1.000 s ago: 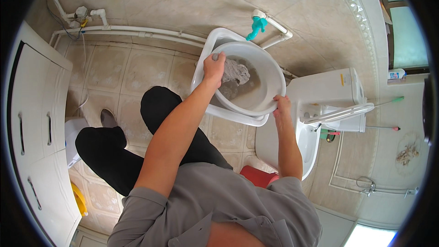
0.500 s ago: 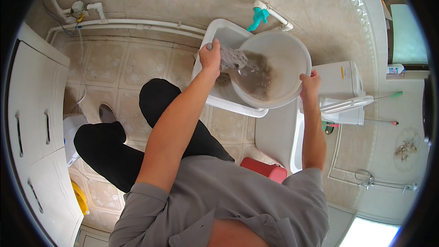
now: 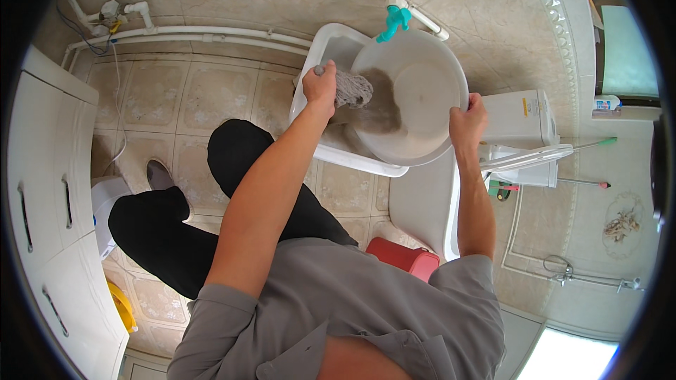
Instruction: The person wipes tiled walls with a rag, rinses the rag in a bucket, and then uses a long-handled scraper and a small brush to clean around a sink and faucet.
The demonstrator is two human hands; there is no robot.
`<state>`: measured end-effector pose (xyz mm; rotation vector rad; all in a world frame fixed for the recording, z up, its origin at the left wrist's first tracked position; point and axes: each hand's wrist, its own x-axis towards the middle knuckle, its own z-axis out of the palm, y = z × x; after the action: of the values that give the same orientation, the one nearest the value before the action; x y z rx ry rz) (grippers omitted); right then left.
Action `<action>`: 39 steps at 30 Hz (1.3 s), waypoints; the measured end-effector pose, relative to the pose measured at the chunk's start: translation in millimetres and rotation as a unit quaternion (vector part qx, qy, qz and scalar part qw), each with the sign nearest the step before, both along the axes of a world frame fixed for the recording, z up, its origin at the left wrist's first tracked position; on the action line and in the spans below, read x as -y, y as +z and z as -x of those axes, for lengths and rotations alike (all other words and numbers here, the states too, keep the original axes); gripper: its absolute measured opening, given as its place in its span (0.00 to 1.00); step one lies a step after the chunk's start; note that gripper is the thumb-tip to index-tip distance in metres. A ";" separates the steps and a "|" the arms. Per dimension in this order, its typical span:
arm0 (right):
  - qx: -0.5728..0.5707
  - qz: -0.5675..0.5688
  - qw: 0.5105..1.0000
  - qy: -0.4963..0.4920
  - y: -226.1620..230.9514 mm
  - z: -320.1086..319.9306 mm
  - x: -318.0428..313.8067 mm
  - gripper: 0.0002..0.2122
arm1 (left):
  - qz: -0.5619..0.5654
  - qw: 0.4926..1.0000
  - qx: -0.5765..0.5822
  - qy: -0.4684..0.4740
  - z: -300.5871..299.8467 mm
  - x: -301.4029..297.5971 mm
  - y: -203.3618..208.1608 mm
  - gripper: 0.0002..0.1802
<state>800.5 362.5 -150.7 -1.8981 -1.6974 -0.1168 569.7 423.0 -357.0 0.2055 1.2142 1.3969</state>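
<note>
My right hand (image 3: 469,121) is closed on the right rim of a round white basin (image 3: 433,77). The basin tilts to the left over a rectangular white tub (image 3: 366,162), with murky grey-brown water (image 3: 380,112) gathered along its low left side. In my left hand (image 3: 321,87) is a bunched grey cloth (image 3: 353,89), gripped by one end beside the basin's lowered edge. More murky water lies in the tub below the cloth. Whether my left fingers also touch the basin cannot be made out.
A teal tap (image 3: 396,22) juts from the tiled wall just beyond the basin. On the right stands a white toilet (image 3: 510,119). A red bin (image 3: 403,257) sits near my body, and white cabinets (image 3: 53,204) line the left. White pipes (image 3: 211,36) run along the wall's foot.
The basin has tipped further left, and its water has drawn toward the low side, baring more of the bottom. My right hand has moved slightly left with the rim.
</note>
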 end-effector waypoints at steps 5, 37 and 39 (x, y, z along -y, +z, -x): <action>0.024 0.021 0.999 0.005 7.3 21.4 9.7 0.08 | -0.003 1.000 -0.019 0.005 2.8 -2.6 -3.8 0.19; -0.547 0.017 0.830 -0.112 -136.7 -65.4 20.5 0.19 | -0.060 0.981 0.167 -0.081 1.7 12.0 34.5 0.26; -0.563 0.033 0.818 -0.110 -154.1 -51.0 26.2 0.20 | -0.099 0.985 0.126 -0.068 0.0 9.7 27.6 0.24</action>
<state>851.4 336.3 -304.8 -1.6135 -0.6573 0.8311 569.7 413.3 -329.4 0.2365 0.8383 1.3774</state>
